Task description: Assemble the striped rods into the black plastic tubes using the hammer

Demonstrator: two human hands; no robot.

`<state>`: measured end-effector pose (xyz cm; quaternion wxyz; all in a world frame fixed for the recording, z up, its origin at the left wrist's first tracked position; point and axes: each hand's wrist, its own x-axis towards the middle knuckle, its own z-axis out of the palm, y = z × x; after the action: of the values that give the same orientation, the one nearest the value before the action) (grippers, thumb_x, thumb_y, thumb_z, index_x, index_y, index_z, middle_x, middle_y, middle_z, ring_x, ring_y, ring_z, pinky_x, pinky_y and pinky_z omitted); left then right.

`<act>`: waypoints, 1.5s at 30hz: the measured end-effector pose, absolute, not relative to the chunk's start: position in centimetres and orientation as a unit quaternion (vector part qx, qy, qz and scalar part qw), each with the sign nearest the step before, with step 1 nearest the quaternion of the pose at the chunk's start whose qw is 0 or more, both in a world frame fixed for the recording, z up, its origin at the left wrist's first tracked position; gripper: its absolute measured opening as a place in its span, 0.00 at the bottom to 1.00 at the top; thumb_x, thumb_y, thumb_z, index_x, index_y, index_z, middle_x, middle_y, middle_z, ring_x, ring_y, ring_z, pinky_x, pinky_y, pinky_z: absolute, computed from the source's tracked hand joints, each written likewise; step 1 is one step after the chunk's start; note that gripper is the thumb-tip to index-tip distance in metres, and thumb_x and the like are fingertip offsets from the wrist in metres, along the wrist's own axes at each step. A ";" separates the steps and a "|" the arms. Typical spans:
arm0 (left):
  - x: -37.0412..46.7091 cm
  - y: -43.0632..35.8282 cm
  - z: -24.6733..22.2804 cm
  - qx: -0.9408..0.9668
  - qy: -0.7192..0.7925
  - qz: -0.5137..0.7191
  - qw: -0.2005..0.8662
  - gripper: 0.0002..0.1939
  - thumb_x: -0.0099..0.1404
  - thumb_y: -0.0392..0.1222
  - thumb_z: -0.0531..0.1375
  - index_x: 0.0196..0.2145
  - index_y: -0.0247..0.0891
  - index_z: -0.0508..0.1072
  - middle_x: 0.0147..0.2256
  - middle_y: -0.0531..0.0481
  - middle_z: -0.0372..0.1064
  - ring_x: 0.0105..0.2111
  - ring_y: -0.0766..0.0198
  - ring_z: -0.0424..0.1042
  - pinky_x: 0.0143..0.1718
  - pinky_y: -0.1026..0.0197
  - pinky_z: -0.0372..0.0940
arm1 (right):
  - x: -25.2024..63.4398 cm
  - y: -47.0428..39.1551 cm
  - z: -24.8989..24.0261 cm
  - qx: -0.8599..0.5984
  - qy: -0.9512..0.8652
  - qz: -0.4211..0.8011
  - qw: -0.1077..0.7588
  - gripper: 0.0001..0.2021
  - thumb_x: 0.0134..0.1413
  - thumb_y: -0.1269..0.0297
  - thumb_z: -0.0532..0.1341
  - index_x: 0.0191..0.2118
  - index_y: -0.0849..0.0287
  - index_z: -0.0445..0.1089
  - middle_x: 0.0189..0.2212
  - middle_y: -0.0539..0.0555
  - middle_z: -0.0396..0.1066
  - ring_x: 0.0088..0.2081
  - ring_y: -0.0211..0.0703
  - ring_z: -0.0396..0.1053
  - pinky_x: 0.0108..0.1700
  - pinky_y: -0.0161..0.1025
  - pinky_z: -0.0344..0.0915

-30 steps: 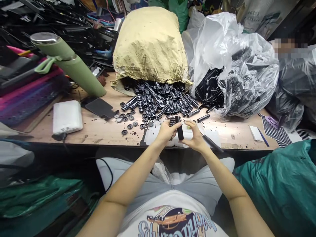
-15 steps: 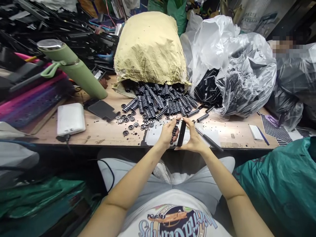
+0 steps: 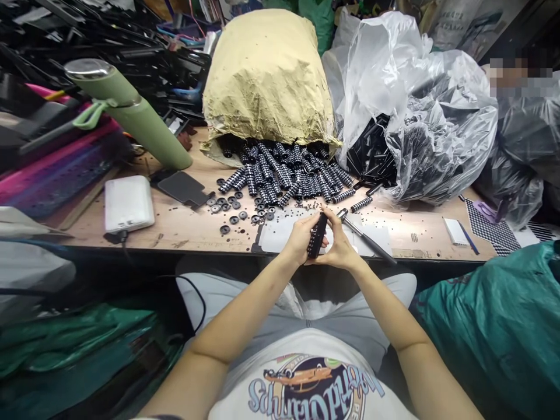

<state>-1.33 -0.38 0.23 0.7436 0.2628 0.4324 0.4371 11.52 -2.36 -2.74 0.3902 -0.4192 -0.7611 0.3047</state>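
My left hand (image 3: 301, 238) is closed on a black ribbed roller (image 3: 312, 244), held upright over the table edge. Between the thumb and fingers of my right hand (image 3: 340, 240) is a flat black strip (image 3: 322, 224), lying against the roller's side. The two pieces touch along their length. Just right of my hands rests a tool with a metal head and dark handle (image 3: 370, 240). Beyond my fingertips lies a pile of similar black-and-white ribbed rollers (image 3: 280, 175). Small dark round discs (image 3: 234, 219) are scattered to the left of my hands.
A large yellowish sack (image 3: 269, 76) stands open behind the rollers. To its right, a clear plastic bag (image 3: 441, 128) holds black strips. A green bottle (image 3: 144, 125) and a white box with a cable (image 3: 129, 203) are at the left. A green bag (image 3: 494, 315) sits at lower right.
The strip in my right hand has moved left against the roller in my left hand; before, a gap showed between them. The view has shifted slightly.
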 end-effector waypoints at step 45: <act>-0.1 -1.8 -8.2 0.892 0.423 0.155 0.035 0.31 0.67 0.48 0.51 0.61 0.22 0.58 0.61 0.29 0.53 0.63 0.44 0.49 0.63 0.40 0.40 | 14.0 -7.4 0.8 -0.700 -0.648 0.142 0.265 0.22 0.67 0.51 0.37 0.35 0.55 0.62 0.22 0.52 0.67 0.23 0.42 0.66 0.29 0.35 0.56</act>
<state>-0.11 -1.81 -8.24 0.0347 0.8923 0.4227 0.1549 14.03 -7.38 0.77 0.2648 -0.7003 -0.6476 0.1420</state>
